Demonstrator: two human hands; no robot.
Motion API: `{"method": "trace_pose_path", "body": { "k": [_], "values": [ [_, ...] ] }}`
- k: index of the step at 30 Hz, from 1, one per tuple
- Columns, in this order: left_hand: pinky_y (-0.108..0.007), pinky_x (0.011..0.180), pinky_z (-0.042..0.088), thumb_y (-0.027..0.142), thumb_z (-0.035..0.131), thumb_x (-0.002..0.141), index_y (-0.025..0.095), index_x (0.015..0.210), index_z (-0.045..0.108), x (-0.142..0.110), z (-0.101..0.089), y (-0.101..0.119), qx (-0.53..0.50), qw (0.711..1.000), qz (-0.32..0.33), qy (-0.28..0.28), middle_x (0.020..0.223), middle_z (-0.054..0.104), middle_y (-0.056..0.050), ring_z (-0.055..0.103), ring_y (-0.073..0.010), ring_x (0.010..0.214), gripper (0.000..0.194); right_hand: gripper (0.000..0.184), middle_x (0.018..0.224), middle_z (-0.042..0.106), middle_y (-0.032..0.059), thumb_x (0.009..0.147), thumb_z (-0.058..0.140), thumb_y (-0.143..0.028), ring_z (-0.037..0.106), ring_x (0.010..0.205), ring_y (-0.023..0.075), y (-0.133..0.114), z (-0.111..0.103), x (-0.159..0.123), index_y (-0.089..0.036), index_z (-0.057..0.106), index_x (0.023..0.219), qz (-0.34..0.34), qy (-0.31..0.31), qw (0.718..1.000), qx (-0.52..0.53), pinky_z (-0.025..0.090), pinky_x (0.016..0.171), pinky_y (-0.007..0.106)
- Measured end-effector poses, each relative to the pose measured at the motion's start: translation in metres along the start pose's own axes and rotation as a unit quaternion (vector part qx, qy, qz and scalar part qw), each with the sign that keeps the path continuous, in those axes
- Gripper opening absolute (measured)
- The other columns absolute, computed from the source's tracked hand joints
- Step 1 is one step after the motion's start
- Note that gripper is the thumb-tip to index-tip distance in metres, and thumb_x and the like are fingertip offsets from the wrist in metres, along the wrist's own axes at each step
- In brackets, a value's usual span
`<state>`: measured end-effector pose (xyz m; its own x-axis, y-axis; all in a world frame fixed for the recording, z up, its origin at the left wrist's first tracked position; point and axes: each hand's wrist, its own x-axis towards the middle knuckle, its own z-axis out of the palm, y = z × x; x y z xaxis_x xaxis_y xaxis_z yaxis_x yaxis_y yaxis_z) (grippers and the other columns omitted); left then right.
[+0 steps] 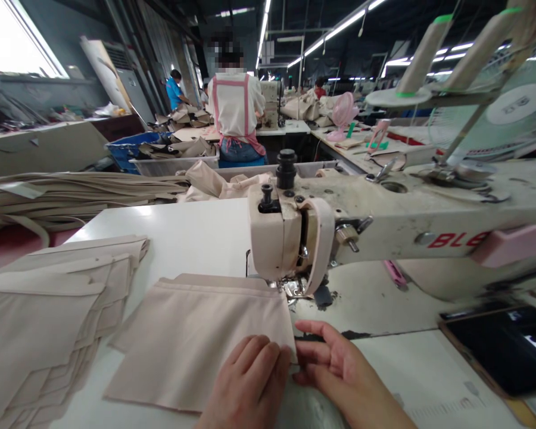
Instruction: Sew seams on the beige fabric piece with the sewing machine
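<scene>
A beige fabric panel (196, 339) with a stitched fold along its far edge lies on the white table, its far right corner by the presser foot (297, 287) of a sewing machine (277, 238). My left hand (250, 381) is closed on the panel near its right edge, fingers bent and pressed together; the fingertips are partly hidden. Beside that same edge, my right hand (339, 369) has its fingers apart, their tips at the fabric's side. Another layer of beige fabric shows under the panel's left side.
A stack of beige fabric pieces (40, 333) lies at left, with long strips (84, 196) behind. A dark-screened phone or tablet (500, 345) sits at right. Thread cones (424, 56) stand above the machine. A person in a pink apron (236, 107) sits ahead, beside fabric-filled bins (174, 165).
</scene>
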<state>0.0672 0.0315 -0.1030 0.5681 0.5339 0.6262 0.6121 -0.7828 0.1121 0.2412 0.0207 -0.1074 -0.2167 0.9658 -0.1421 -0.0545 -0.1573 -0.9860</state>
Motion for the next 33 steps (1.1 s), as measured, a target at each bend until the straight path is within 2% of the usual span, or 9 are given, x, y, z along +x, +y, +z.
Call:
{"method": "trace_pose_path", "body": {
  "k": [1, 2, 5, 7, 9, 13, 22, 27, 33],
  "values": [
    [-0.027, 0.062, 0.048, 0.008, 0.04, 0.095, 0.011, 0.093, 0.058, 0.0, 0.0, 0.0, 0.002, 1.0, 0.008, -0.007, 0.071, 0.063, -0.005, 0.056, -0.0173, 0.065, 0.018, 0.042, 0.111, 0.068, 0.0117, 0.082, 0.048, -0.01, 0.067, 0.099, 0.0214, 0.002, -0.003, 0.001, -0.02, 0.05, 0.123, -0.077, 0.022, 0.991, -0.111, 0.057, 0.084, 0.036],
    [-0.027, 0.062, 0.048, 0.008, 0.04, 0.094, 0.011, 0.094, 0.057, 0.0, -0.001, 0.0, -0.003, 1.0, 0.017, -0.018, 0.073, 0.064, -0.006, 0.056, -0.0178, 0.065, 0.018, 0.039, 0.115, 0.066, 0.0113, 0.085, 0.052, -0.01, 0.064, 0.105, 0.0226, 0.003, -0.007, 0.003, -0.022, 0.053, 0.122, -0.166, 0.028, 0.961, -0.22, 0.056, 0.087, 0.038],
    [-0.028, 0.061, 0.048, 0.01, 0.038, 0.095, 0.014, 0.093, 0.055, 0.004, -0.007, -0.01, -0.096, 0.992, -0.013, -0.086, 0.076, 0.064, -0.006, 0.055, -0.0178, 0.066, 0.018, 0.022, 0.105, 0.069, 0.01, 0.092, 0.052, -0.011, 0.061, 0.107, 0.0228, -0.003, -0.016, 0.014, -0.018, 0.063, 0.109, -0.376, -0.057, 0.835, -0.397, 0.052, 0.094, 0.037],
    [-0.03, 0.069, 0.05, 0.014, 0.043, 0.094, 0.016, 0.092, 0.056, 0.01, -0.012, -0.023, -0.147, 0.974, -0.077, -0.152, 0.084, 0.064, -0.006, 0.057, -0.0192, 0.076, 0.013, 0.023, 0.092, 0.072, 0.0094, 0.097, 0.043, -0.014, 0.065, 0.094, 0.0205, -0.009, -0.019, 0.021, -0.014, 0.066, 0.098, -0.419, -0.118, 0.793, -0.426, 0.055, 0.087, 0.033],
    [-0.036, 0.083, 0.048, 0.015, 0.048, 0.092, 0.017, 0.1, 0.058, 0.016, -0.014, -0.04, -0.143, 0.962, -0.117, -0.202, 0.098, 0.064, -0.007, 0.057, -0.0223, 0.091, 0.013, 0.035, 0.086, 0.071, 0.01, 0.1, 0.033, -0.017, 0.066, 0.085, 0.0198, -0.013, -0.018, 0.026, -0.012, 0.067, 0.094, -0.427, -0.142, 0.772, -0.448, 0.056, 0.08, 0.031],
    [-0.037, 0.092, 0.044, 0.014, 0.043, 0.094, 0.02, 0.118, 0.055, 0.022, -0.011, -0.063, -0.128, 0.959, -0.105, -0.231, 0.118, 0.06, -0.006, 0.052, -0.0226, 0.105, 0.027, 0.041, 0.084, 0.071, 0.0101, 0.102, 0.027, -0.018, 0.067, 0.087, 0.0197, -0.013, -0.016, 0.028, -0.012, 0.067, 0.096, -0.426, -0.144, 0.76, -0.469, 0.055, 0.08, 0.029],
    [-0.029, 0.073, 0.046, 0.014, 0.045, 0.092, 0.019, 0.082, 0.061, 0.039, -0.001, -0.079, -0.12, 0.964, -0.124, -0.204, 0.093, 0.064, -0.003, 0.058, -0.0182, 0.082, 0.02, 0.035, 0.093, 0.073, 0.0136, 0.099, 0.033, -0.012, 0.068, 0.095, 0.0207, -0.007, -0.016, 0.046, -0.009, 0.068, 0.1, -0.45, -0.087, 0.757, -0.466, 0.058, 0.085, 0.031],
    [-0.031, 0.074, 0.048, 0.021, 0.041, 0.095, 0.019, 0.083, 0.063, 0.042, 0.004, -0.098, -0.12, 0.965, -0.126, -0.195, 0.084, 0.064, -0.003, 0.059, -0.0184, 0.075, 0.025, 0.031, 0.116, 0.067, 0.0186, 0.091, 0.043, -0.006, 0.061, 0.113, 0.0258, -0.002, -0.014, 0.044, -0.005, 0.066, 0.113, -0.426, -0.052, 0.745, -0.512, 0.054, 0.097, 0.038],
    [-0.034, 0.079, 0.051, 0.035, 0.042, 0.094, 0.019, 0.086, 0.066, 0.043, 0.013, -0.119, -0.128, 0.958, -0.159, -0.204, 0.098, 0.066, -0.008, 0.063, -0.0229, 0.085, 0.03, 0.038, 0.128, 0.059, 0.0221, 0.086, 0.044, -0.006, 0.058, 0.115, 0.0331, 0.002, -0.011, 0.042, 0.0, 0.063, 0.118, -0.383, -0.042, 0.743, -0.548, 0.053, 0.095, 0.05]
  ]
}}
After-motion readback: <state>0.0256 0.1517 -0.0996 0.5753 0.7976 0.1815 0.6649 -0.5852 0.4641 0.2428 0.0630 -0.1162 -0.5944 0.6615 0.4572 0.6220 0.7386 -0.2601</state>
